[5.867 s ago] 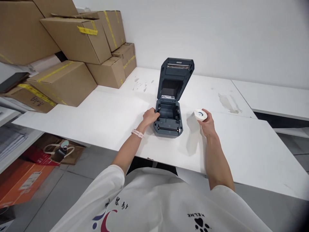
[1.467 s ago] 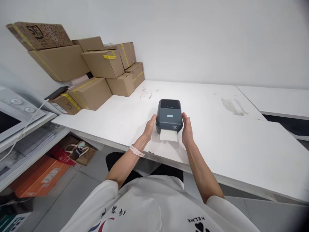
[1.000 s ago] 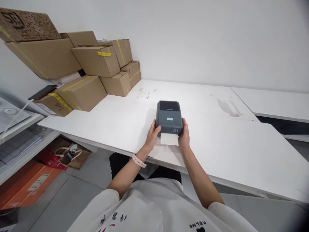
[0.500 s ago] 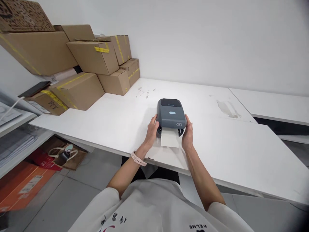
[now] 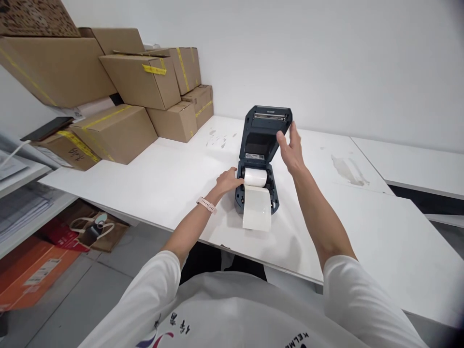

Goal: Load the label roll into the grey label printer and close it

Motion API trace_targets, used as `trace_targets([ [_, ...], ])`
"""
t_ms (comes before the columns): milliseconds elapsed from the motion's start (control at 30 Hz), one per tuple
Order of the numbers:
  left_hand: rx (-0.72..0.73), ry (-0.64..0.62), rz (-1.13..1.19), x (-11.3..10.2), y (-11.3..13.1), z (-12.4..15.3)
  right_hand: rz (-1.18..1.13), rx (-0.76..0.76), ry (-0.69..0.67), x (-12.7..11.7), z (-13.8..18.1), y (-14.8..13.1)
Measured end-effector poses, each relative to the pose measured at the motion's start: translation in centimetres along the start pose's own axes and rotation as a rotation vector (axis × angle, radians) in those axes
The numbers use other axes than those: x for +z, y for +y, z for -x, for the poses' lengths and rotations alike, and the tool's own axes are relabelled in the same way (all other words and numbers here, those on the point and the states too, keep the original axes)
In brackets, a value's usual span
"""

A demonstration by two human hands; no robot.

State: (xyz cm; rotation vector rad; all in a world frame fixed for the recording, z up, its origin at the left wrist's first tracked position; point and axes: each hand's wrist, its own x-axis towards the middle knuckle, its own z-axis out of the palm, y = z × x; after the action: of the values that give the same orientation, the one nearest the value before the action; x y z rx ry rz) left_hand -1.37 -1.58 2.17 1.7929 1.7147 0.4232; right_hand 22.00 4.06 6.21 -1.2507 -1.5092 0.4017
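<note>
A dark grey label printer (image 5: 239,200) stands on the white table (image 5: 174,179) with its lid (image 5: 264,129) swung up and back. Inside sits a roll of white labels (image 5: 255,177), and a strip of label paper (image 5: 257,212) hangs out over the front toward me. My right hand (image 5: 293,151) grips the right edge of the raised lid, thumb on the inner face and fingers behind it. Against the left side of the printer base, my left hand (image 5: 228,181) is closed on the casing, its thumb near the roll; some of its fingers are hidden.
Cardboard boxes (image 5: 136,79) with yellow tape are stacked at the table's back left, against the white wall (image 5: 308,58). A shelf with papers (image 5: 25,212) stands at the left. Below it are an orange box (image 5: 32,275) and a paper bag (image 5: 108,237) on the floor.
The printer's lid was down and is now raised, showing the label roll. My right hand has moved up with the lid from the printer's right side. My left hand remains at the left side.
</note>
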Motion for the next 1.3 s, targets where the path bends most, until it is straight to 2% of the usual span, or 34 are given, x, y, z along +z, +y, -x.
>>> trace_targets([
  [67,-0.005,-0.021,-0.04,0.4,0.1,-0.6,0.123,-0.111,0.009,-0.7,1.1,-1.0],
  [133,0.004,-0.03,-0.079,0.6,0.2,-1.1,0.225,-0.194,-0.109,-1.0,2.6,-1.9],
  [200,0.027,-0.04,-0.123,0.6,0.3,-1.5,0.309,-0.186,-0.361,-0.3,3.7,-2.2],
  [267,0.047,-0.047,-0.159,0.6,0.4,-1.7,0.42,-0.113,-0.635,1.3,4.1,-1.8],
  [333,0.05,-0.053,-0.169,0.6,0.4,-1.9,0.522,-0.035,-0.802,3.5,3.9,-1.1],
  [433,0.051,-0.055,-0.167,0.5,0.3,-1.9,0.581,0.002,-0.875,5.5,3.1,-0.7],
  [467,0.052,-0.056,-0.164,0.5,0.1,-1.9,0.573,-0.007,-0.885,5.4,2.9,-0.9],
  [533,0.057,-0.063,-0.148,0.5,-0.2,-1.9,0.485,-0.029,-0.903,3.7,2.9,-1.6],
  [633,0.066,-0.065,-0.088,0.7,-0.6,-1.9,0.164,-0.041,-0.82,-1.7,4.1,-2.4],
  [733,0.064,-0.052,-0.028,0.9,-0.7,-1.8,-0.068,0.061,-0.519,-7.2,6.7,-1.2],
  [800,0.058,-0.055,-0.03,1.0,-0.6,-1.7,-0.178,0.203,-0.326,-9.2,8.7,1.2],
  [900,0.065,-0.063,-0.089,0.8,-0.3,-1.7,-0.293,0.342,-0.126,-9.4,11.1,5.9],
  [1033,0.104,-0.075,-0.137,0.1,-0.2,-2.0,-0.326,0.45,-0.013,-7.6,13.0,10.4],
  [1167,0.151,-0.086,-0.08,-0.3,-0.9,-2.2,-0.306,0.499,-0.079,-6.9,14.1,11.7],
  [1300,0.14,-0.021,0.085,0.5,-1.8,-2.2,-0.235,0.529,-0.084,-6.8,14.2,11.1],
])
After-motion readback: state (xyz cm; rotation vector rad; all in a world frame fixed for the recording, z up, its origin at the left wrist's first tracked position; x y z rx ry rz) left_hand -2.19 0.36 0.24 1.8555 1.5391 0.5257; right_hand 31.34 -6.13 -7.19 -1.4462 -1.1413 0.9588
